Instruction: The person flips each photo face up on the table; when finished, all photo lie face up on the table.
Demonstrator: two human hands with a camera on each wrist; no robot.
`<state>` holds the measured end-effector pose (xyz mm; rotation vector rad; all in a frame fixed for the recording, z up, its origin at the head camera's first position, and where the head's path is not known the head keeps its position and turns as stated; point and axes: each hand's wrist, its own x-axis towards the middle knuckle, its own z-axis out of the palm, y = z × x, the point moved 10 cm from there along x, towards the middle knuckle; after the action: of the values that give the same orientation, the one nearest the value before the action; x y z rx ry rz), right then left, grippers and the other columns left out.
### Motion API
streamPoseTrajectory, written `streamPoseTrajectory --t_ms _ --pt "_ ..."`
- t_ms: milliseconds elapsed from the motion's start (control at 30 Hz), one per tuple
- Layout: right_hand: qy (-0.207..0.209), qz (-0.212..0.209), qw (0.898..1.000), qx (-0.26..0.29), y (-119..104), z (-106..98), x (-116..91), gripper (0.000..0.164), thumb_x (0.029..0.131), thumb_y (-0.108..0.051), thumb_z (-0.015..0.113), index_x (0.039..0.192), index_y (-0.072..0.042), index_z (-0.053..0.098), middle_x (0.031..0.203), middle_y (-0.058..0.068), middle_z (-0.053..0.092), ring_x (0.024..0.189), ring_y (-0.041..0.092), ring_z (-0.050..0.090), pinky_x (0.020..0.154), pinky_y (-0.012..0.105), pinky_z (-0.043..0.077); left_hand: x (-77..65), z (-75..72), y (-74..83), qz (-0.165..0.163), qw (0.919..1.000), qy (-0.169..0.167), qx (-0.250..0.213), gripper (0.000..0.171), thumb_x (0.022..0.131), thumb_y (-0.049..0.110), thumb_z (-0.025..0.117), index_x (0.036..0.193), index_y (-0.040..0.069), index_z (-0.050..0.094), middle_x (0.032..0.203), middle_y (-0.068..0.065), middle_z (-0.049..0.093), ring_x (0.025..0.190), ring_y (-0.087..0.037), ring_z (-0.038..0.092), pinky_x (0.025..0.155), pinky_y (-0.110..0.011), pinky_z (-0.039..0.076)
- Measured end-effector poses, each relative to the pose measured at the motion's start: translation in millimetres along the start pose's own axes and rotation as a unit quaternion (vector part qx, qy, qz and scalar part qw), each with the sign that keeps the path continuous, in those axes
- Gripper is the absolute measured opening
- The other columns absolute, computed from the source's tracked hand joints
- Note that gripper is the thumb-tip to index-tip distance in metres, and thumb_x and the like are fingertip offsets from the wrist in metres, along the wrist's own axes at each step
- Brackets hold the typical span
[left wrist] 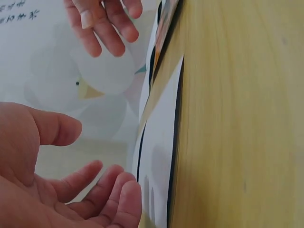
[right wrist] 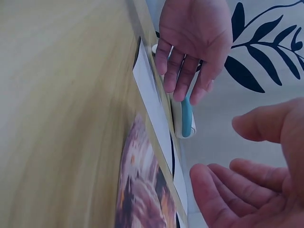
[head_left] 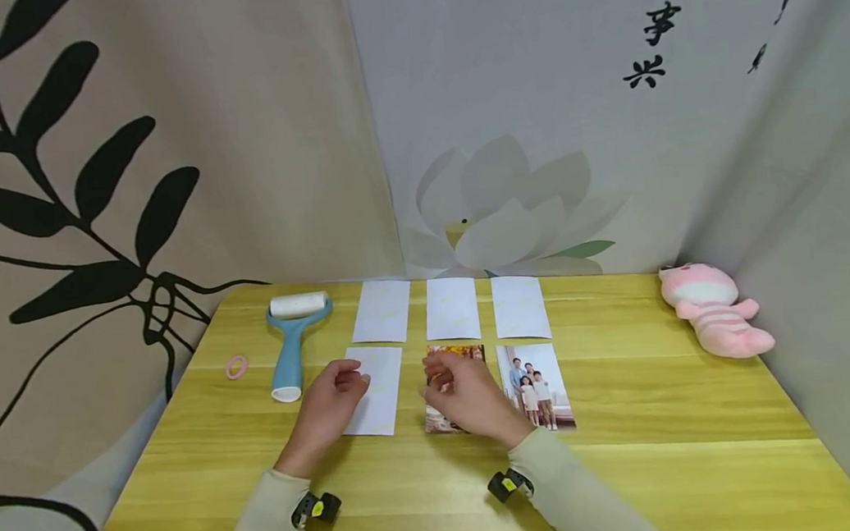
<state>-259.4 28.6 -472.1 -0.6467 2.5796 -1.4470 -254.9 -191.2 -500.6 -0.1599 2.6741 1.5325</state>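
Observation:
My left hand (head_left: pixel 329 412) hovers by the left edge of a white card (head_left: pixel 377 396) in the front row, fingers loosely bent and holding nothing. Over the middle front picture, an autumn-coloured photo (head_left: pixel 439 419), is my right hand (head_left: pixel 473 395), also empty and partly covering it. The left wrist view shows a gap between that thumb and fingers (left wrist: pixel 126 199); the right wrist view shows the same for the other hand (right wrist: pixel 256 180). To the right lies a family photo (head_left: pixel 535 381), face up. Behind are three white cards: left (head_left: pixel 381 311), middle (head_left: pixel 452 309) and right (head_left: pixel 520 306).
A blue-handled lint roller (head_left: pixel 290 349) lies left of the cards, with a small pink ring (head_left: pixel 236 367) beyond it. At the table's right edge sits a pink plush toy (head_left: pixel 717 311). Printed curtains (head_left: pixel 298 143) hang behind the wooden table (head_left: pixel 668 462).

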Motion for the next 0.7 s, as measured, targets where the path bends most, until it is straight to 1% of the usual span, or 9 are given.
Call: streamPoseTrajectory --t_ms 100,200,300,433,533,667,700 --pt "-0.004 -0.003 1.000 0.002 -2.5 4.6 4.2 0.043 0.099 -0.017 0.071 0.139 -0.004 0.064 0.128 0.017 0.072 0.106 0.022 0.073 0.090 0.034 0.061 2.9 -7.3 -4.2 -0.003 1.0000 0.007 0.002 0.045 0.107 0.027 0.064 0.142 0.001 0.058 0.134 -0.020 0.066 0.126 -0.033 0.063 0.107 -0.049 0.051" --pt "-0.005 0.001 1.000 0.005 -4.5 9.0 8.8 0.043 0.100 -0.019 0.071 0.139 -0.005 0.063 0.130 0.016 0.072 0.110 0.023 0.073 0.093 0.037 0.061 6.5 -12.8 -8.5 -0.008 0.9999 0.007 0.008 0.048 0.107 0.028 0.063 0.145 -0.001 0.056 0.138 -0.022 0.064 0.130 -0.036 0.061 0.109 -0.050 0.050" --pt "-0.010 0.011 1.000 0.018 -4.4 16.3 14.5 0.044 0.100 -0.022 0.071 0.140 -0.006 0.063 0.131 0.015 0.072 0.112 0.024 0.073 0.095 0.039 0.061 8.3 -15.3 -13.4 -0.021 0.9998 -0.001 0.008 0.051 0.108 0.029 0.061 0.148 -0.002 0.052 0.143 -0.024 0.060 0.134 -0.038 0.058 0.111 -0.052 0.049" --pt "-0.028 0.027 0.999 0.033 -3.3 30.8 21.6 0.049 0.100 -0.027 0.071 0.142 -0.004 0.062 0.132 0.017 0.071 0.115 0.027 0.073 0.097 0.042 0.060 8.8 -15.6 -18.5 -0.036 0.9993 -0.012 0.005 0.056 0.109 0.032 0.060 0.151 -0.003 0.048 0.145 -0.026 0.057 0.136 -0.041 0.056 0.113 -0.054 0.047" --pt "-0.039 0.038 0.998 0.023 -2.4 41.0 24.9 0.053 0.099 -0.030 0.073 0.142 -0.002 0.061 0.130 0.018 0.072 0.114 0.028 0.072 0.100 0.043 0.059 9.2 -15.7 -19.4 -0.039 0.9991 -0.013 0.006 0.059 0.108 0.034 0.060 0.151 -0.004 0.047 0.144 -0.027 0.058 0.135 -0.041 0.056 0.112 -0.055 0.048" --pt "-0.043 0.048 0.998 -0.002 -1.2 50.5 26.0 0.052 0.097 -0.030 0.075 0.140 -0.003 0.063 0.127 0.016 0.073 0.113 0.027 0.073 0.102 0.045 0.058 9.7 -15.7 -21.2 -0.051 0.9986 -0.013 0.009 0.060 0.108 0.035 0.059 0.152 -0.004 0.046 0.145 -0.027 0.058 0.135 -0.041 0.057 0.111 -0.055 0.048" --pt "-0.043 0.049 0.998 -0.007 -1.5 51.9 26.0 0.052 0.097 -0.031 0.076 0.139 -0.003 0.063 0.127 0.015 0.073 0.113 0.026 0.073 0.105 0.046 0.056 9.6 -15.7 -22.2 -0.055 0.9984 -0.013 0.009 0.060 0.109 0.035 0.058 0.153 -0.004 0.046 0.145 -0.028 0.058 0.135 -0.041 0.057 0.111 -0.055 0.048"
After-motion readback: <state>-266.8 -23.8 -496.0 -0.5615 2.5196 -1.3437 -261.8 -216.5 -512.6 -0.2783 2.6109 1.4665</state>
